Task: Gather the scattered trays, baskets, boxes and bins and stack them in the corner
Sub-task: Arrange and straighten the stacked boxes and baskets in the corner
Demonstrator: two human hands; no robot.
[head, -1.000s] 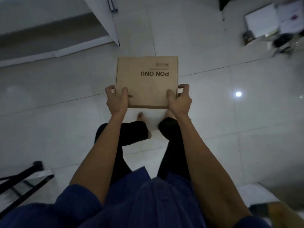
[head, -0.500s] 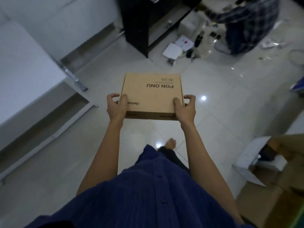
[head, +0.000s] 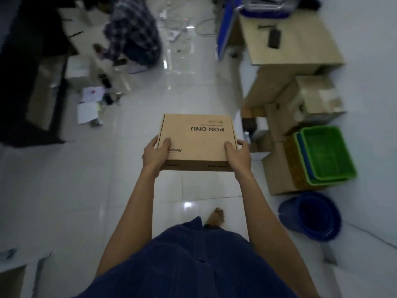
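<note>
- Grip unchanged over the last second: left hand [head: 155,154] and right hand [head: 237,157] each clamp a near corner of the PON ONU cardboard box [head: 196,140], thumbs on the lid. The other fingers curl round the side edges. Neither hand is free.
- The box is carried in the air, flat and lid up, out in front of the chest and above the tiled floor [head: 86,179]. It touches nothing else.
- What changed is the view. A second ago it was floor and legs only. Half a second ago open cartons showed at the right edge. Now the whole pile by the right wall is visible.
- The pile: nested green baskets [head: 326,153], with a blue one between them, sit on a large carton [head: 277,173]. More cartons stand behind it beside a wooden desk [head: 290,39]. A round blue basket [head: 311,216] is on the floor just beside the carton, on the near side.
- One bare foot [head: 216,217] is forward, so the person is mid-stride.
- My read: that pile is the corner stack and the box is in transit to it, near but not over it yet.
- Next, as a guess: turn right and set the box flat on a level carton top. The basket stack is a poor base because of its rims.
- Risk: the round blue basket is close to the likely walking line.
- The person in a plaid shirt [head: 135,31] crouched far left among loose papers is well apart from the route.
</note>
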